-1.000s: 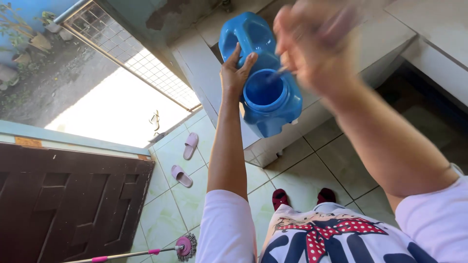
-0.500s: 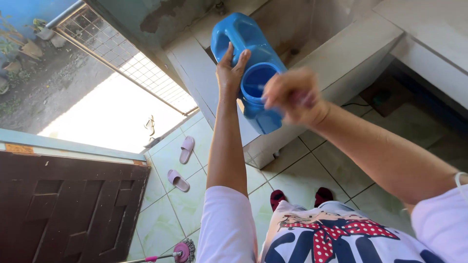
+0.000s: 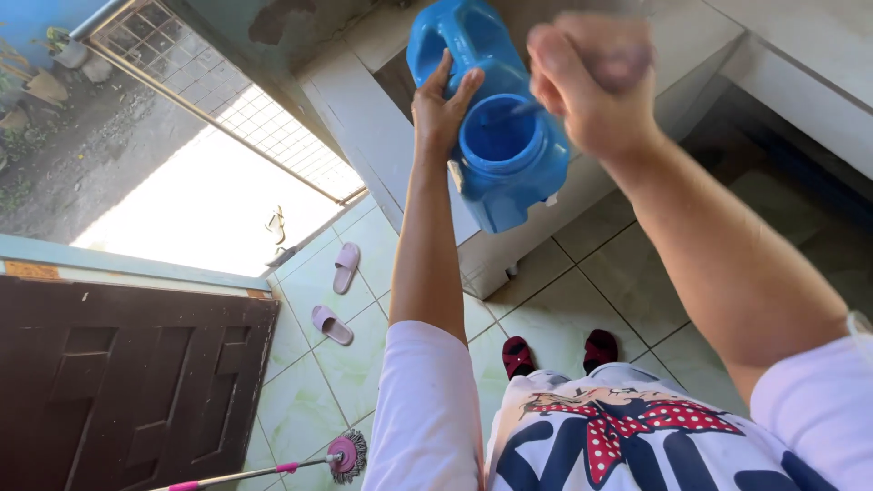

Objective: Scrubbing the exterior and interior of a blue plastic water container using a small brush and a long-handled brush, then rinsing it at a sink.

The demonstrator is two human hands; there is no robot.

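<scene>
- A large blue plastic jug point(image 3: 496, 136) is seen standing on a pale concrete worktop point(image 3: 364, 118), close to its front edge, with its wide round mouth open and turned toward the camera.
- The left hand point(image 3: 443, 107) is laid flat against the left side of the jug, fingers spread and not curled round anything; the jug is steadied by the palm.
- The right hand point(image 3: 587, 86) is clenched into a fist just above and to the right of the jug's mouth; it is blurred.
- A thin stick-like thing point(image 3: 523, 111) is seen running from the fist down into the mouth of the jug; what it is cannot be told from the blur.
- A moulded handle is visible at the top of the jug, behind the left hand.
- Below, the floor point(image 3: 364, 345) is covered with pale green tiles.
- 2 pink slippers point(image 3: 338, 291) are lying apart on the tiles, near a doorway flooded with sunlight.
- A metal grille point(image 3: 227, 100) is seen beside that doorway.
- A dark brown wooden door point(image 3: 127, 382) is shown at the lower left.
- A pink mop point(image 3: 341, 453) is resting on the tiles by the door.
- The person's 2 dark red shoes point(image 3: 559, 353) are seen on the floor beneath the worktop's edge.
</scene>
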